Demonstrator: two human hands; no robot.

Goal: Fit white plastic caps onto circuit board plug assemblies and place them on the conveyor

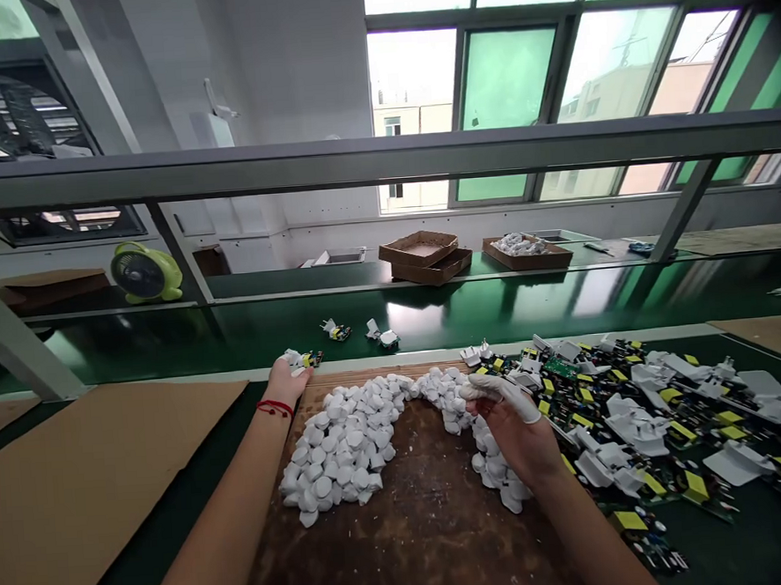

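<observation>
At the far edge of the brown board (436,510), my left hand (286,384), with a red cord on its wrist, is closed on a small circuit board (311,359) with a white plastic part attached. My right hand (514,422) wears white finger covers and hovers over the right side of the white caps. Its fingertips come together with the thumb; what lies between them, if anything, blends with the white behind. A large heap of small white caps (346,436) curves across the brown board. Close to my right hand lies a pile of circuit boards (636,410) with yellow blocks and white plastic parts.
Two board assemblies, one (335,330) left of the other (383,335), lie on the green belt (266,326). Beyond are stacked brown trays (421,251), a tray of white pieces (527,262) and a green fan (146,272). A metal rail (382,161) crosses above; cardboard (98,487) lies left.
</observation>
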